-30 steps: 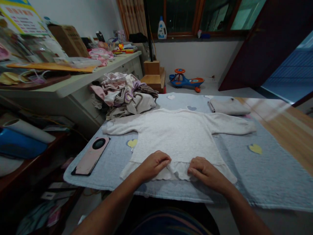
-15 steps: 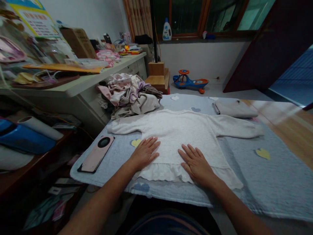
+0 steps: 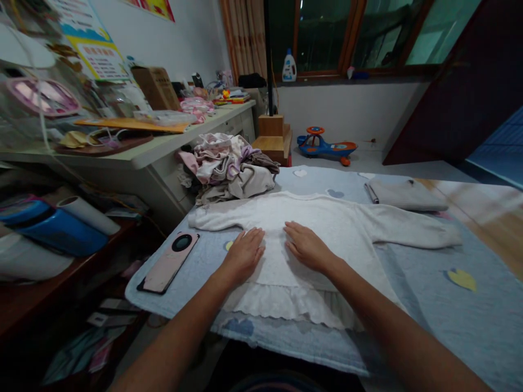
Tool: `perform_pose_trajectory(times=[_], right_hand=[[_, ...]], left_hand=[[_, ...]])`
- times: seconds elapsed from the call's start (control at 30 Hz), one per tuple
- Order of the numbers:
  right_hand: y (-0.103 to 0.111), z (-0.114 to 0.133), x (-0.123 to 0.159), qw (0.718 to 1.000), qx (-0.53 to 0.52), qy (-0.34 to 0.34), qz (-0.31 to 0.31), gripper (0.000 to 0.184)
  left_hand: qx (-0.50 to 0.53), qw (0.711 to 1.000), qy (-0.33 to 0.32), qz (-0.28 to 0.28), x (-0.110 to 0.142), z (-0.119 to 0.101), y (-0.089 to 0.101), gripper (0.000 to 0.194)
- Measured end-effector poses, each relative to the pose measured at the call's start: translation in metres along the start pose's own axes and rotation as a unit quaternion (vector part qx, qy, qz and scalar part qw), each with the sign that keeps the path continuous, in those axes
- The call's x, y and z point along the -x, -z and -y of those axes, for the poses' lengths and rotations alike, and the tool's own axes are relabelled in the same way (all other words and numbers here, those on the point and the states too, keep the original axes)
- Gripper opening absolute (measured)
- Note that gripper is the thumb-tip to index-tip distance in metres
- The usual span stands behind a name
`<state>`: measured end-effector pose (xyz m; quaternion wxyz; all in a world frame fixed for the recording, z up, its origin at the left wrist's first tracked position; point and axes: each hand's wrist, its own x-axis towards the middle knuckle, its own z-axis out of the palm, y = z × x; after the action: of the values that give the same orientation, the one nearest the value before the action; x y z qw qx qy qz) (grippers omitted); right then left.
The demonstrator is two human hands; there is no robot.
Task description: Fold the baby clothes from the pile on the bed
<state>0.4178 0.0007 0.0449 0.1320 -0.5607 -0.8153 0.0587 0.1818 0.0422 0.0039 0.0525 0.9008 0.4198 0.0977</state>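
A white long-sleeved top [image 3: 322,234] with a ruffled hem lies spread on the blue-grey cover [image 3: 433,316], its sleeves stretched out to both sides and its neckline away from me. My left hand [image 3: 245,253] rests on the left edge of the top's body, fingers extended, holding nothing. Over the middle of the top is my right hand [image 3: 306,246], also with fingers stretched out and nothing in it; whether its palm touches the cloth I cannot tell. A pink phone [image 3: 169,263] with a round camera lies left of my left hand.
Behind the left sleeve is a heap of crumpled clothes [image 3: 232,166]. A folded grey garment [image 3: 406,195] lies beyond the right sleeve. A cluttered desk [image 3: 143,155] runs along the left, and a blue ride-on toy [image 3: 327,147] stands on the floor beyond.
My right hand has moved left and away from me over the top, closer to my left hand. My left hand stays at the left edge. The camera view has shifted slightly.
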Motion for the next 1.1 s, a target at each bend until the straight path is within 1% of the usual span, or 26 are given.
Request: perform_pose_trajectory(times=[0.1, 0.17, 0.23, 0.37, 0.47, 0.53, 0.57, 0.6, 0.63, 0.67, 0.7, 0.73, 0.8, 0.87, 0.9, 0.93, 0.97, 1.0, 1.03, 1.1], right_hand=[[-0.024, -0.006, -0.013, 1.000, 0.013, 0.005, -0.017, 0.050], [-0.037, -0.014, -0.012, 1.000, 0.017, -0.002, -0.026, 0.052], [-0.046, -0.021, -0.008, 0.999, 0.016, -0.009, -0.034, 0.052], [-0.050, -0.027, -0.004, 0.999, 0.011, -0.012, -0.034, 0.053], [-0.049, -0.027, -0.005, 0.999, 0.006, -0.008, -0.030, 0.054], [-0.048, -0.027, -0.006, 0.999, 0.003, -0.007, -0.031, 0.053], [-0.048, -0.027, -0.006, 0.999, 0.001, -0.007, -0.034, 0.053], [-0.048, -0.027, -0.006, 0.999, -0.002, -0.007, -0.038, 0.053], [-0.048, -0.027, -0.006, 0.999, -0.005, -0.007, -0.041, 0.053], [-0.047, -0.027, -0.005, 0.999, -0.008, -0.007, -0.045, 0.053], [-0.047, -0.027, -0.005, 0.999, -0.012, -0.007, -0.048, 0.053], [-0.048, -0.027, -0.005, 0.999, -0.017, -0.006, -0.050, 0.053], [-0.049, -0.029, -0.005, 0.998, -0.028, -0.006, -0.058, 0.052], [-0.051, -0.031, -0.004, 0.996, -0.039, -0.007, -0.076, 0.052], [-0.052, -0.032, -0.004, 0.995, -0.044, -0.009, -0.089, 0.052], [-0.054, -0.034, -0.004, 0.994, -0.047, -0.014, -0.103, 0.053], [-0.055, -0.035, -0.004, 0.992, -0.048, -0.021, -0.116, 0.053], [-0.056, -0.036, -0.004, 0.991, -0.047, -0.030, -0.125, 0.053], [-0.057, -0.037, -0.004, 0.990, -0.046, -0.038, -0.128, 0.053], [-0.058, -0.038, -0.005, 0.990, -0.043, -0.048, -0.124, 0.052]], left_hand=[[0.004, 1.000, 0.018, 0.014, -0.018, -0.004, -0.005, 0.053], [-0.008, 0.999, 0.032, 0.028, -0.022, -0.005, -0.010, 0.057], [-0.023, 0.998, 0.040, 0.032, -0.022, -0.005, -0.014, 0.058], [-0.019, 0.998, 0.054, 0.029, -0.018, -0.005, -0.017, 0.062], [0.030, 0.997, 0.065, 0.022, -0.017, -0.004, -0.018, 0.065], [0.092, 0.993, 0.076, -0.009, -0.016, -0.002, -0.017, 0.061], [0.130, 0.986, 0.097, -0.043, -0.016, 0.000, -0.017, 0.056], [0.169, 0.973, 0.131, -0.089, -0.016, 0.003, -0.016, 0.051], [0.210, 0.950, 0.179, -0.143, -0.016, 0.006, -0.014, 0.045], [0.253, 0.917, 0.235, -0.198, -0.016, 0.008, -0.012, 0.041], [0.301, 0.875, 0.291, -0.245, -0.016, 0.012, -0.009, 0.039], [0.360, 0.825, 0.337, -0.278, -0.017, 0.015, -0.006, 0.040], [0.495, 0.709, 0.394, -0.311, -0.020, 0.020, 0.002, 0.045], [0.608, 0.594, 0.414, -0.326, -0.026, 0.026, 0.011, 0.050], [0.643, 0.546, 0.419, -0.337, -0.029, 0.028, 0.016, 0.052], [0.663, 0.506, 0.427, -0.349, -0.033, 0.031, 0.021, 0.054], [0.673, 0.475, 0.437, -0.361, -0.037, 0.033, 0.025, 0.055], [0.680, 0.451, 0.446, -0.368, -0.042, 0.036, 0.028, 0.055], [0.684, 0.434, 0.454, -0.372, -0.047, 0.038, 0.031, 0.055], [0.681, 0.419, 0.461, -0.385, -0.056, 0.043, 0.033, 0.055]])
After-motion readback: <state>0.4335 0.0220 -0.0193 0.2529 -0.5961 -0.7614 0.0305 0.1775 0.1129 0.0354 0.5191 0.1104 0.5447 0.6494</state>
